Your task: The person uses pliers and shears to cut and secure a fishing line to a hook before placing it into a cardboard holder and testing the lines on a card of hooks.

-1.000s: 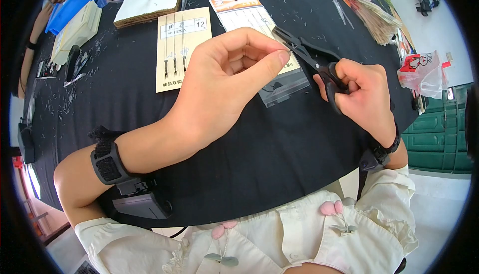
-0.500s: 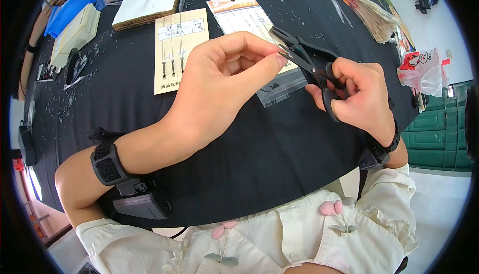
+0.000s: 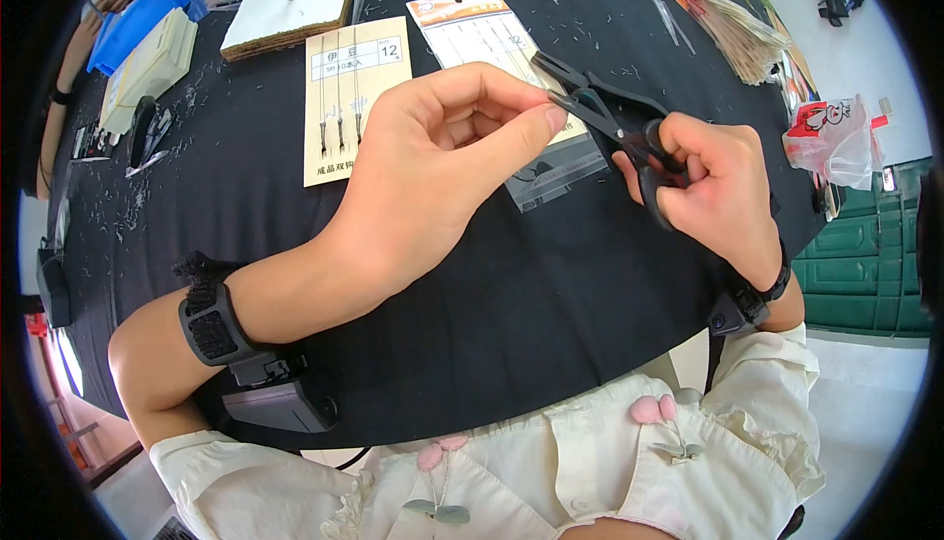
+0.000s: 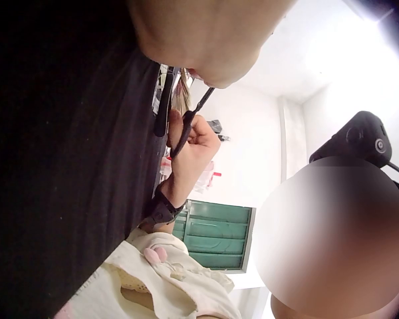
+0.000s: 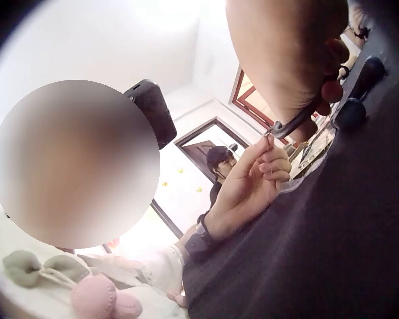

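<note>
My left hand (image 3: pixel 423 156) is raised over the table, pinching a tiny thin thing between thumb and forefinger; its kind cannot be made out. My right hand (image 3: pixel 726 171) grips black-handled scissors (image 3: pixel 605 127), fingers through the loops. The blade tips reach right up to the left fingertips. In the right wrist view, the left hand (image 5: pixel 249 179) meets the scissors at the pinch. Behind the blades lie black pliers (image 3: pixel 556 68). Beyond the left hand are a cream card of fishing hooks (image 3: pixel 329 107) marked 12 and a clear packet with an orange header (image 3: pixel 462 11), partly covered by the hand.
On the black tablecloth (image 3: pixel 511 343) stand a white-topped block with a metal rod (image 3: pixel 295 14), a blue bin (image 3: pixel 143 19) and stacked pale boxes (image 3: pixel 152 68). Paper packets (image 3: pixel 733 33) and a plastic bag (image 3: pixel 831 142) are at right. Another person's arm shows far left.
The scissors' handles spread wider half a second ago and are now closer together. Their tips have come nearer the left fingertips; the left hand has hardly moved.
</note>
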Tool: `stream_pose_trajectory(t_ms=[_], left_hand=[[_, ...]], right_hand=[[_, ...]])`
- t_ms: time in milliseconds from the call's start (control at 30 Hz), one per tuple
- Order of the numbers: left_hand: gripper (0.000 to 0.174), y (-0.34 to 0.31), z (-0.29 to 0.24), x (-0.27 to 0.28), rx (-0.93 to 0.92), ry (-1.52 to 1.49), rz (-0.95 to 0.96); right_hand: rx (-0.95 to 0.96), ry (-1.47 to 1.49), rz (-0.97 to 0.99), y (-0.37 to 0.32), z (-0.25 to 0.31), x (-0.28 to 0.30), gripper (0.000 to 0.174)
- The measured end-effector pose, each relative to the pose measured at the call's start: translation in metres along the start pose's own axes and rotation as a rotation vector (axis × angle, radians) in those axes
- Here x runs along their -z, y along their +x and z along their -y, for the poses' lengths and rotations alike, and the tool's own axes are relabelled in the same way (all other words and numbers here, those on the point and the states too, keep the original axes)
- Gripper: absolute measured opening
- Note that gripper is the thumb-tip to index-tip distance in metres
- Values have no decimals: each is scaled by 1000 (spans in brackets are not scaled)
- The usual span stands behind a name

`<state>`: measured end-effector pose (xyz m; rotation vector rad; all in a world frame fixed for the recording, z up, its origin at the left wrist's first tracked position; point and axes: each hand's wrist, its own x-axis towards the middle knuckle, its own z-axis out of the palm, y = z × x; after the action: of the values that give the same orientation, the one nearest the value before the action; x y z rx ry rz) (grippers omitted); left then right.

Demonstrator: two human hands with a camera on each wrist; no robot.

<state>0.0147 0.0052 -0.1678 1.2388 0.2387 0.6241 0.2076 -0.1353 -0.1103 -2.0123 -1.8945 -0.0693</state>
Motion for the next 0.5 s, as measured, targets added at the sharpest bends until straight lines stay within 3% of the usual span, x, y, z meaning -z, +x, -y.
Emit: stream_pose_trajectory(t_ms=[133, 200, 333, 400, 500], left_hand=[[11, -1, -2, 0, 4, 29, 1], [10, 0, -3, 1, 18, 50, 1], [9, -1, -5, 0, 37, 92, -9], [8, -1, -7, 0, 46, 106, -16], [8, 0, -12, 1, 89, 125, -16]], right_hand=[[12, -13, -6, -1, -2, -2, 25], [86, -20, -89, 0, -7, -8, 45], [56, -1, -62, -2, -8, -6, 46], [-3, 91, -6, -1, -3, -1, 33], [-14, 95, -79, 2, -5, 2, 42]])
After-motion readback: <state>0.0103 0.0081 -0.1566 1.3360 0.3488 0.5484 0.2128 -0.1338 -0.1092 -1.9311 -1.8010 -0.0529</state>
